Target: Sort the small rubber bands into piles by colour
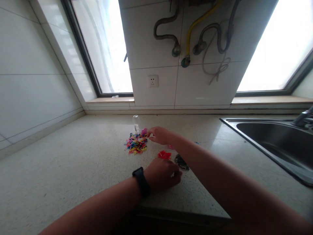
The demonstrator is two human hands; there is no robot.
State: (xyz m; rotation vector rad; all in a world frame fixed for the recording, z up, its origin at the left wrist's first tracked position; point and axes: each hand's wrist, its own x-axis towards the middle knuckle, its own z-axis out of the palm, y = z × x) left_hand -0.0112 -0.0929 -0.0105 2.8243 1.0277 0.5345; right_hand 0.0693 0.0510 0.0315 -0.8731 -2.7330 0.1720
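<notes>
Small loops that look like rubber bands lie in a mixed-colour pile [136, 143] on the counter. My right hand [158, 135] reaches over from the right to the pile's right edge, its thumb and fingertips slightly apart beside a pink object [144, 132]. Nearer to me, my left hand [164, 173], with a black watch [141, 181] on the wrist, rests low with curled fingers; anything in them is hidden. Just beyond its knuckles sits a red heap [164, 154] of loops. A black heap [181, 162] lies to its right, partly under my right forearm. Some pink loops [171, 147] show beside that forearm.
A clear bottle-like container [136, 123] stands behind the mixed pile. The speckled counter [80, 169] meets a tiled wall with a socket [153, 81] and hanging hoses [189, 36]. At the right is a steel sink [269, 133] with a tap [304, 117].
</notes>
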